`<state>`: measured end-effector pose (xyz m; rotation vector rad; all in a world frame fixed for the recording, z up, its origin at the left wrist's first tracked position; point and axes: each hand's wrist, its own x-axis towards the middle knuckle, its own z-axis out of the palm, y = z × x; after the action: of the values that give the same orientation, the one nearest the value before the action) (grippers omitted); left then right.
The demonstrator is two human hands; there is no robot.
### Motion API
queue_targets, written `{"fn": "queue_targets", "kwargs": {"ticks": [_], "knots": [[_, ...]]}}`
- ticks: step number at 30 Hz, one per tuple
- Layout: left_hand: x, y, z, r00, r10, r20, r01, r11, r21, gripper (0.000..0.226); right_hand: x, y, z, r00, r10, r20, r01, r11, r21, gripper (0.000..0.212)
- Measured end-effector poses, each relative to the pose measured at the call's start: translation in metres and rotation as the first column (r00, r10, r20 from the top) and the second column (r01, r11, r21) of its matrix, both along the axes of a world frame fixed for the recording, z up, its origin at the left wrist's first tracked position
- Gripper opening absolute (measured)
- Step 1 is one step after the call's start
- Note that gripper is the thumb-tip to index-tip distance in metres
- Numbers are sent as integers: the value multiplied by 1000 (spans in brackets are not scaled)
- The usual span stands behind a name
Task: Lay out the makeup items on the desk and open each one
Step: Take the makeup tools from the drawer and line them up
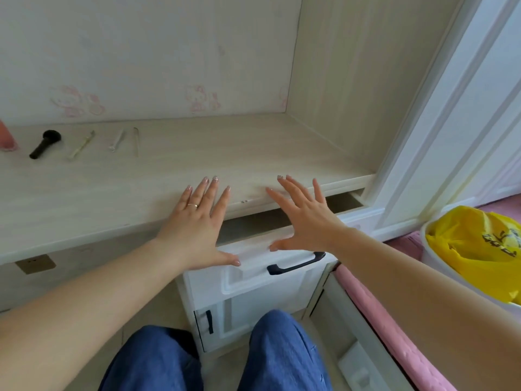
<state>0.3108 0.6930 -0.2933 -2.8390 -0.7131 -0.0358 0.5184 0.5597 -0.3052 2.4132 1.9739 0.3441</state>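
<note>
**Both hands spread and empty above the counter edge**

Your left hand (197, 221) and your right hand (303, 218) are both wide open, with straight, spread fingers, and they hold nothing. They are over the near edge of the counter (197, 153), side by side with a gap between them. I cannot tell if the palms touch the wood or only hover above it.

Below your hands stands a white drawer unit (253, 289) with a dark handle (296, 262); your thumbs are near its top.

The makeup items lie in a row at the far left of the counter, well apart from your hands: a black brush (45, 143), a pale yellow stick-like tool (82, 144), a small silvery tool (117, 140) and a thin tool that looks like tweezers (136, 140). A pink object (7, 136) is cut by the left edge of the view. At the far right, a yellow bag (476, 249) sits in a white bin.

In my judgement the laying-out step looks nearly done, and opening is next. For this you should reach far left and take one item that has a cap.
</note>
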Motion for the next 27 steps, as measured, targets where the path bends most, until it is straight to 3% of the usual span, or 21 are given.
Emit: {"fn": "queue_targets", "kwargs": {"ticks": [7, 17, 19, 27], "knots": [[6, 3, 1, 995, 95, 24, -92, 992, -88, 121, 5, 16, -8, 998, -28, -60, 30, 998, 46, 108], [6, 12, -15, 978, 14, 208, -33, 996, 87, 69, -1, 33, -41, 991, -117, 68, 79, 906, 415, 75], [6, 17, -22, 956, -48, 290, 5, 990, 144, 68, -3, 36, -44, 989, -134, 63, 92, 891, 445, 75], [5, 20, -26, 951, -73, 300, 23, 986, 166, 72, -3, 39, -49, 985, -164, 50, 120, 865, 487, 72]]}}
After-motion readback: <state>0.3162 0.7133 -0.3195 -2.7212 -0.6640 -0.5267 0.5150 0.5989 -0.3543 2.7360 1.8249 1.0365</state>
